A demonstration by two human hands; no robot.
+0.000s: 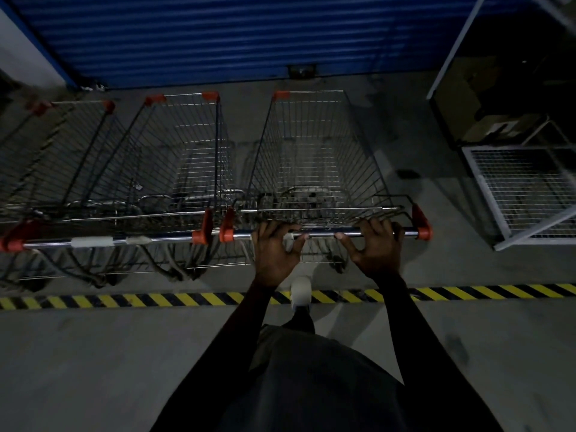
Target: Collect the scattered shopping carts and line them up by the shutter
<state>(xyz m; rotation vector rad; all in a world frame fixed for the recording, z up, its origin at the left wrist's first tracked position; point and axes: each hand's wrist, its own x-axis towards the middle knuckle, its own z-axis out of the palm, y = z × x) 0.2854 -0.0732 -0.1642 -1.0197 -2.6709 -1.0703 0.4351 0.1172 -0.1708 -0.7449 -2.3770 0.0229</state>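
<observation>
Gripping the chrome handle bar of the rightmost shopping cart, both hands are clamped on: the left hand sits left of the bar's middle and the right hand is toward its right end. The fingers of each hand curl over the top of the bar, thumbs pointing inward along its near side. That cart stands nose-on to the blue shutter, with a strip of bare floor between its front and the shutter. It closes the right end of a row of three, and its orange handle cap sits just beside the cap of the middle cart, the bars running in one line. Further left is the left cart, partly cut off by the frame and blurred. Behind the row, a yellow-and-black hazard stripe crosses the floor beneath the person's forearms, and a pale shoe rests on it. Off to the right stands a white-framed wire cage, apart from the carts. Light is dim throughout
</observation>
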